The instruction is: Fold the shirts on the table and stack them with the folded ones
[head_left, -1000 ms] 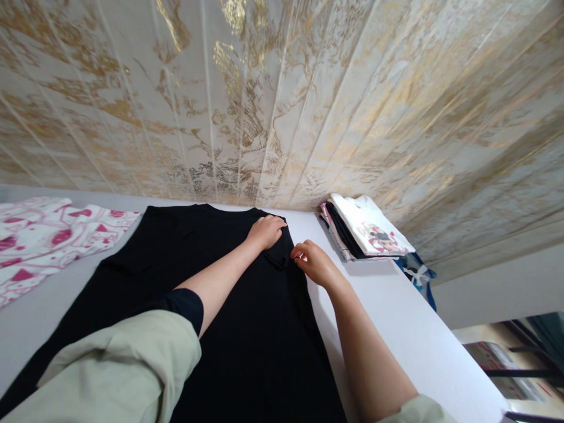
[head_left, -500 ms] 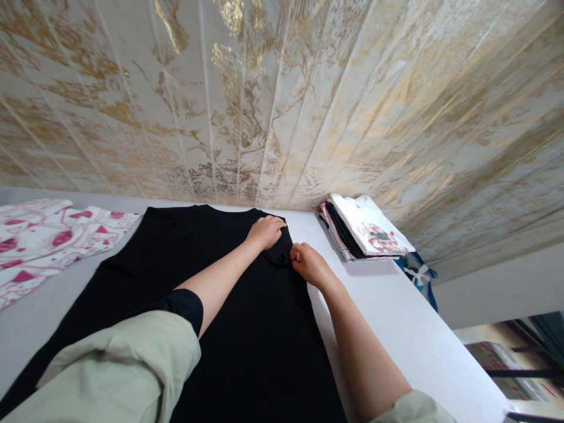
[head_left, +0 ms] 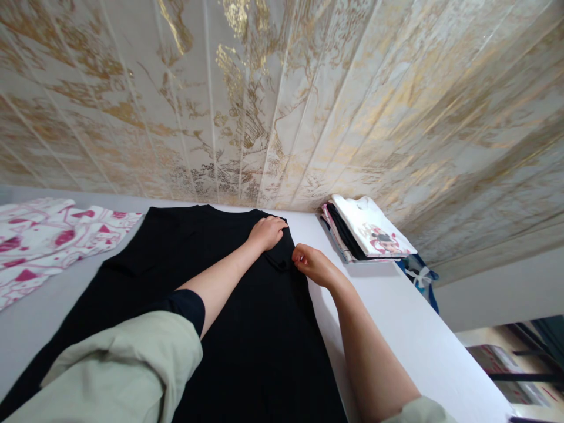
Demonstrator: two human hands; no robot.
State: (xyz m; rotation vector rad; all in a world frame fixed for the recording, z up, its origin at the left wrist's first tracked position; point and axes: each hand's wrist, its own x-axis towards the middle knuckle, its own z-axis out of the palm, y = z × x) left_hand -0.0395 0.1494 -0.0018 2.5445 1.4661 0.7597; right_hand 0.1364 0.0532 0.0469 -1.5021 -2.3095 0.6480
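A black T-shirt (head_left: 259, 329) lies spread over the white table, its neckline toward the wall and its body running down past the lower frame edge. My left hand (head_left: 268, 232) rests flat on the shirt near the right shoulder, fingers extended. At the shirt's right edge, beside the folded-over sleeve, my right hand (head_left: 308, 262) has its fingers curled in a pinch on the black cloth. The fingertips partly hide the bit of fabric held there.
On the right stands a stack of folded clothes, a white printed shirt (head_left: 368, 226) on top. A white garment with pink print (head_left: 53, 244) lies at the left. The patterned wall (head_left: 247, 106) borders the white table (head_left: 409, 320) at the back. Blue items (head_left: 420, 276) hang past its right edge.
My right hand has loosened its curl slightly and shifted a little to the right. My left hand stays on the shirt's shoulder. The view has moved slightly.
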